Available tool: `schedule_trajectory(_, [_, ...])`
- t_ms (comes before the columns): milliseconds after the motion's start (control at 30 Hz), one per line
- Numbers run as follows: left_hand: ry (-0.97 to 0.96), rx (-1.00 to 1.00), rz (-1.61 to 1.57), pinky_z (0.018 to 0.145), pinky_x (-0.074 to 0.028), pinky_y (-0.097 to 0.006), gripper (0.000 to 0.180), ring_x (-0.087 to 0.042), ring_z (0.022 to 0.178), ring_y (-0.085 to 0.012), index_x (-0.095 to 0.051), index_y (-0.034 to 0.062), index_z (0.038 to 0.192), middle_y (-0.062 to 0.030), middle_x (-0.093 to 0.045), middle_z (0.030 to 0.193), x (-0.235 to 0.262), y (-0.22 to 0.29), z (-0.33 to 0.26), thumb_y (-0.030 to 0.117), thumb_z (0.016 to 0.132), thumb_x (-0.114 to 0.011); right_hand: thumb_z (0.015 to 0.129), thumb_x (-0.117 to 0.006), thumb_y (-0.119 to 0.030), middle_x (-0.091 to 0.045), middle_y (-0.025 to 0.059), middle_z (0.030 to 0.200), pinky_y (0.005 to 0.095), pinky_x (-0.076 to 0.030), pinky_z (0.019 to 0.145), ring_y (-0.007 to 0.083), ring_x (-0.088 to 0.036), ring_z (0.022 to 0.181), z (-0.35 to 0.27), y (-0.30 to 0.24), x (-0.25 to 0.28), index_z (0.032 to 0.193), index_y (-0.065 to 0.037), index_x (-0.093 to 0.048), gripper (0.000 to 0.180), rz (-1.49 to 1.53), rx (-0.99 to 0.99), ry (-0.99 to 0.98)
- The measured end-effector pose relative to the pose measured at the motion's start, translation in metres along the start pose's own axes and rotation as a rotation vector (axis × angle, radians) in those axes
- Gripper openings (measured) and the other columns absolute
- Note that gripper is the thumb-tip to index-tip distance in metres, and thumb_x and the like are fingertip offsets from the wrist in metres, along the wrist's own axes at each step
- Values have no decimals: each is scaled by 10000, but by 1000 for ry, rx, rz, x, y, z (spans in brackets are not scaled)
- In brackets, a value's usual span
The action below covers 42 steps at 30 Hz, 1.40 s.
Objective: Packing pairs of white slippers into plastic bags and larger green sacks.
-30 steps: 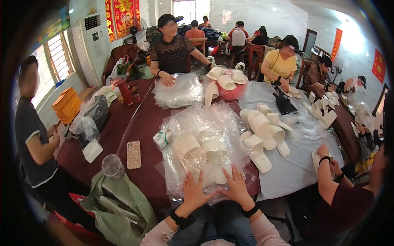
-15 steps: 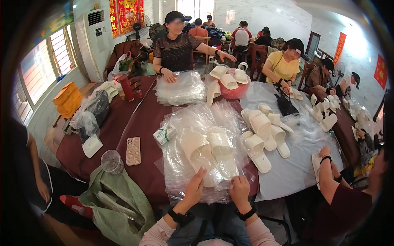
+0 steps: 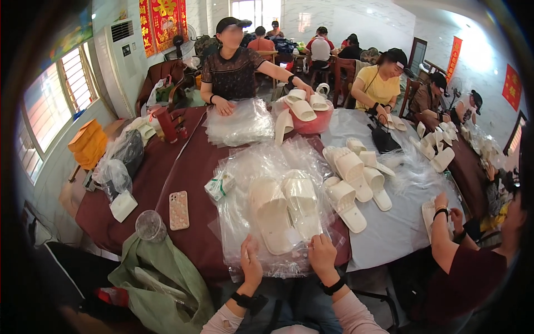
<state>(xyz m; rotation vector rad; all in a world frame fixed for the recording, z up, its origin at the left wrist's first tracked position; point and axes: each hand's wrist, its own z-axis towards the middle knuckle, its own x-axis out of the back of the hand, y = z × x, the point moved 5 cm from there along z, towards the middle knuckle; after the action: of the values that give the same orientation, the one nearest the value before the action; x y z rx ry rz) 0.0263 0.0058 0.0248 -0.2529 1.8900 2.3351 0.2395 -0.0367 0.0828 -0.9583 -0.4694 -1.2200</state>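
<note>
Now both hands (image 3: 286,260) pinch the plastic bag's (image 3: 261,167) near edge.

- The pair of cream slippers (image 3: 285,211) looked like smooth, matt foam or rubber.
- The clear plastic bags (image 3: 267,167) under them were thin, glossy and crinkled.
- The maroon tablecloth (image 3: 167,167) was matt cloth.
- The phone case (image 3: 178,210) looked glossy.

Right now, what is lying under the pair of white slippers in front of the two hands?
The white slippers lie on a pile of clear plastic bags spread over the dark red table. The left hand and right hand touch its near edge. The bags hide the table surface beneath.
</note>
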Motion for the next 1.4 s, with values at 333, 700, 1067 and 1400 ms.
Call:
schedule_trajectory(333, [-52, -123, 208, 1017, -392, -320, 394, -507, 1187, -235, -401, -39, 1329, -149, -443, 1346, 0, -13, -3, 31, 944, -441, 704, -685, -196, -471, 132, 1304, 526, -270, 1021, 312, -414, 1229, -7, -35, 6, 1156, -87, -576, 478, -104, 138, -50])
schedule_trajectory(700, [16, -180, 581, 908, -450, -299, 339, -591, 1085, -255, -551, -31, 1209, -223, -611, 1139, 3, -3, -14, -13, 875, -492, 709, -674, -185, -544, 97, 1215, 459, -364, 925, 289, -498, 1100, -8, -46, -32, 1084, -101, -606, 390, -4, 296, -180])
schedule_trajectory(1067, [-11, -140, 481, 956, -430, -324, 357, -550, 1142, -257, -508, -63, 1237, -203, -546, 1253, -3, 3, -5, -62, 888, -435, 758, -586, -122, -546, 137, 1220, 479, -373, 922, 311, -523, 1064, -12, -25, 5, 1046, -57, -619, 297, -176, 115, 72])
schedule_trajectory(1400, [-77, -157, 902, 833, -476, -343, 435, -591, 1057, -271, -490, 32, 1287, -208, -574, 1176, -2, 64, -4, -12, 854, -480, 863, -583, -145, -616, 73, 656, 339, -460, 517, 232, -552, 525, -32, 68, 54, 1200, -94, -564, 342, 99, -410, -29])
